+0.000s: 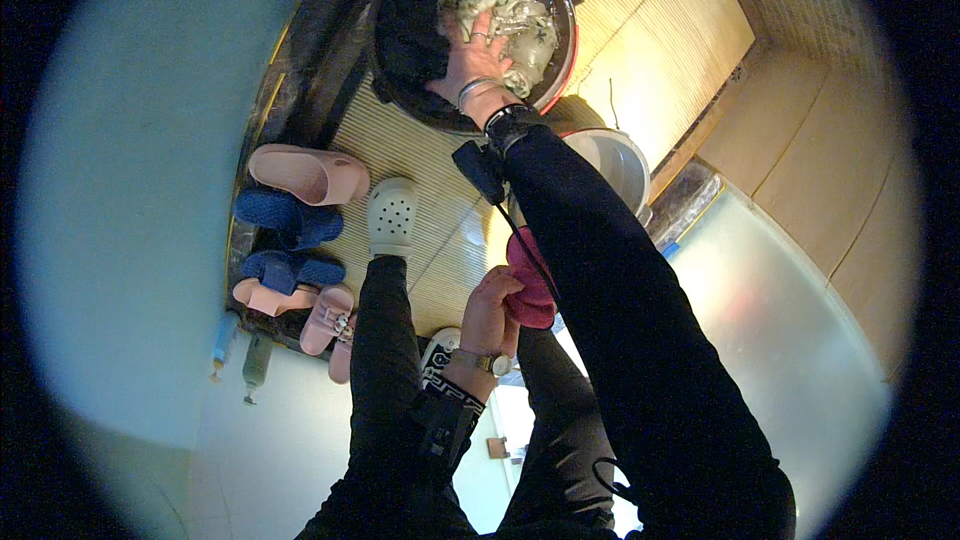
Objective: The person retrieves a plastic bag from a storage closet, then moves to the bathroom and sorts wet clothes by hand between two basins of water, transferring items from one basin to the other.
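Observation:
My right hand [476,64] reaches into a large dark round tub [566,52] with its fingers spread. The fingertips touch a pale, wet, crumpled cloth [534,45] with dark star-like marks. Dark cloth [411,37] fills the tub's left side, and water glints around the pale one. Lower down, between my knees, my left hand [491,307] grips a magenta fabric item [531,281]. My right sleeve hides part of that item, so its full shape is unclear. A grey-white bucket [626,165] stands below the tub, partly behind my right forearm.
On the left lie a pink slide [307,172], blue slippers [289,217] and pink sandals [328,319]. My foot in a white clog [393,217] rests on the ribbed floor [442,255]. A dark ledge [304,90] borders the left; a tan tiled surface [787,142] lies right.

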The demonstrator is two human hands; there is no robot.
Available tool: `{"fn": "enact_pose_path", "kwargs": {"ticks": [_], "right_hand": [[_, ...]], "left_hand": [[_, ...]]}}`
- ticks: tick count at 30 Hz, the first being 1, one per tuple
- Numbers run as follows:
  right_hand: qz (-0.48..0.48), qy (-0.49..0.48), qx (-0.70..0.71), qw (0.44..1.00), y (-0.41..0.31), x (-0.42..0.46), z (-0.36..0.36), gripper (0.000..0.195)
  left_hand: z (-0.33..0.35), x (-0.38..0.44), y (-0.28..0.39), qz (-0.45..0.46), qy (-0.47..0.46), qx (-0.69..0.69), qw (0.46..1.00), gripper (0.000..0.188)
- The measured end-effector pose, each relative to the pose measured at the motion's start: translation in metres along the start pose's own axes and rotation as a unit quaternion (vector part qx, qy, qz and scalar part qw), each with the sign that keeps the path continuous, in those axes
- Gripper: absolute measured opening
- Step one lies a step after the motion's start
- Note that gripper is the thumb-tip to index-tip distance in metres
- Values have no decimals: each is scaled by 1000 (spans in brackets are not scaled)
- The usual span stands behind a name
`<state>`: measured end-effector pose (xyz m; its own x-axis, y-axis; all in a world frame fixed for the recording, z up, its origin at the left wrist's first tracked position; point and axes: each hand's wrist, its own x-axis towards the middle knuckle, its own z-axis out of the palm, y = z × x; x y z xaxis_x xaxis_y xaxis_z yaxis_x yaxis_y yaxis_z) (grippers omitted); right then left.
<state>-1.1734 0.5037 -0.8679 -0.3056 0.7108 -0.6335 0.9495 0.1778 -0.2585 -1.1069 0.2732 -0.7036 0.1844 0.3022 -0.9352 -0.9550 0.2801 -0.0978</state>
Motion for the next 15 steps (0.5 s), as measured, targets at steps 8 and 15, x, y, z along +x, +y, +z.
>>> {"fn": "enact_pose_path", "kwargs": {"ticks": [8,15], "right_hand": [[-71,-7,-161,984,32,57,35,65],[-91,-30,-182,979,17,45,6,23]], "left_hand": [[11,-7,27,-26,-9,-48,998,14],[7,-3,27,19,24,-39,999,14]]}}
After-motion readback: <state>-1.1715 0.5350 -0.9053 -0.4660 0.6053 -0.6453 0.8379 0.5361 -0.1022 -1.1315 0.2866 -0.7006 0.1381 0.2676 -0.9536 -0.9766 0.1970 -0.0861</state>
